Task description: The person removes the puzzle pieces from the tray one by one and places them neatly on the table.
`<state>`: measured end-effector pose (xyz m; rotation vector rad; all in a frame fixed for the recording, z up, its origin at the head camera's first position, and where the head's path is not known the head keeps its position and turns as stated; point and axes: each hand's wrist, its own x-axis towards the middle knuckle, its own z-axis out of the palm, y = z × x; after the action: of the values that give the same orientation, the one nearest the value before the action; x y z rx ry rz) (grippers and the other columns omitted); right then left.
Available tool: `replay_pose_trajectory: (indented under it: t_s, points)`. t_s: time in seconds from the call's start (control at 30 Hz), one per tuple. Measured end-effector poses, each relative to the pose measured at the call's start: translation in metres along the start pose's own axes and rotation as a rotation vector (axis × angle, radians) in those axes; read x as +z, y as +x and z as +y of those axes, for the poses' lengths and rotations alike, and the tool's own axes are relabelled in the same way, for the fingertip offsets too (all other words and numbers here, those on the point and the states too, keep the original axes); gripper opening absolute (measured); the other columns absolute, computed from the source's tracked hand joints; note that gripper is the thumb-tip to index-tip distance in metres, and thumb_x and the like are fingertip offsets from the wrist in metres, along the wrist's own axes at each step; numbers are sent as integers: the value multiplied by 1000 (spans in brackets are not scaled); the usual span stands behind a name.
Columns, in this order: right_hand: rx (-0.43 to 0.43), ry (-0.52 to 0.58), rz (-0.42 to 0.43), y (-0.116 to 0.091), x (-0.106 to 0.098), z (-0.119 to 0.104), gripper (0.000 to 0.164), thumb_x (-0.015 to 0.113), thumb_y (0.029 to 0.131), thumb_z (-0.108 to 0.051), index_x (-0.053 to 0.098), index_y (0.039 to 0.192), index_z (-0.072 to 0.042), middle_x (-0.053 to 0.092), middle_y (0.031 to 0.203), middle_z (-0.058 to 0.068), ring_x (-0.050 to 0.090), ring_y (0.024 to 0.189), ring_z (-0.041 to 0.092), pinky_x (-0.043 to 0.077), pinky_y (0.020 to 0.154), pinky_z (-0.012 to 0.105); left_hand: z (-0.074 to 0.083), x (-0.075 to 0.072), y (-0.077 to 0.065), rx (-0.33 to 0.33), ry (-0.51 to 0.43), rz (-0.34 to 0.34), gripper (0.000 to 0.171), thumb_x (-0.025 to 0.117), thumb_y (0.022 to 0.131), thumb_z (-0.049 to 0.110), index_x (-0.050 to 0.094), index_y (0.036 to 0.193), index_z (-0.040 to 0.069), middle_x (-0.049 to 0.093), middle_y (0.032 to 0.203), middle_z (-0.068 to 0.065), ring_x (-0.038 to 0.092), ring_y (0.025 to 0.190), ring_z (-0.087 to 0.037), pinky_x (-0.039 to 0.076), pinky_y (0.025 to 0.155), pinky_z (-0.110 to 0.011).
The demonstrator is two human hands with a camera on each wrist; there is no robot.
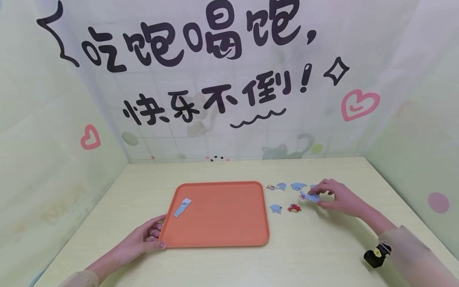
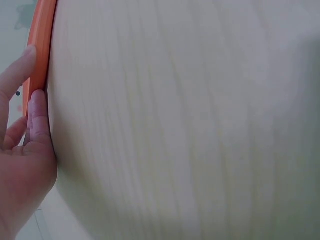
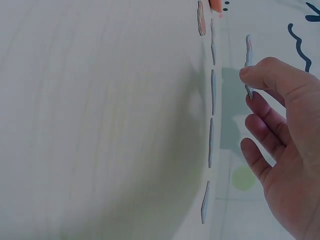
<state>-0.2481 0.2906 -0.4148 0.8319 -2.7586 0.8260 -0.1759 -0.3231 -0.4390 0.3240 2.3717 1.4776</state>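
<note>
My right hand (image 1: 335, 195) pinches a light blue jigsaw puzzle piece (image 1: 306, 196) with a reddish patch, held above the table right of the tray. In the right wrist view, thumb and fingers grip that piece edge-on, off the tabletop. At the near left corner of the orange tray (image 1: 222, 223), my left hand (image 1: 150, 235) holds the rim, thumb against it and the other fingers bent at its side. One long pale blue piece (image 1: 183, 207) lies on the tray's left part. Under and behind the right hand, more blue pieces are partly hidden.
Right of the tray lie loose pieces: a blue one (image 1: 298, 186), a blue one (image 1: 281, 186), a small yellowish one (image 1: 271, 186), a blue one (image 1: 276, 208) and a red one (image 1: 294, 208). Printed walls (image 1: 244, 139) enclose the wooden table (image 1: 301, 255) at back and sides.
</note>
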Motion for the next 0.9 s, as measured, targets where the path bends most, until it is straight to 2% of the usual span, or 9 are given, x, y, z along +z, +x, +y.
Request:
replay_pose_trajectory:
  t_s: [0.13, 0.33, 0.63, 0.9]
  points:
    - [26, -1, -18, -3, 0, 4, 32, 78, 80, -7, 74, 109, -20, 68, 104, -5, 59, 95, 18, 51, 79, 27, 0, 0, 0, -2, 4, 5, 90, 77, 85, 16, 23, 154, -3, 44, 125, -22, 52, 96, -2, 51, 82, -15]
    - [39, 24, -84, -8, 0, 8, 30, 78, 81, -11, 73, 110, -18, 70, 107, -3, 56, 97, 10, 51, 80, 26, 1, 0, 0, -13, -3, 1, 89, 76, 86, 16, 23, 154, -3, 43, 126, -22, 51, 96, -2, 51, 82, -15]
    - [62, 62, -163, -12, 0, 18, 27, 76, 85, -15, 73, 112, -16, 68, 106, -1, 53, 91, 6, 48, 76, 22, 1, 0, -1, -9, -1, -2, 88, 76, 86, 16, 23, 154, -3, 42, 125, -21, 50, 96, -2, 51, 81, -15]
    - [20, 112, -198, -14, -2, 25, 27, 73, 89, -18, 72, 116, -14, 66, 105, 0, 51, 90, 5, 45, 76, 22, 0, 0, -1, 0, 1, 0, 87, 76, 86, 15, 24, 154, -3, 43, 125, -20, 51, 96, -2, 51, 81, -15]
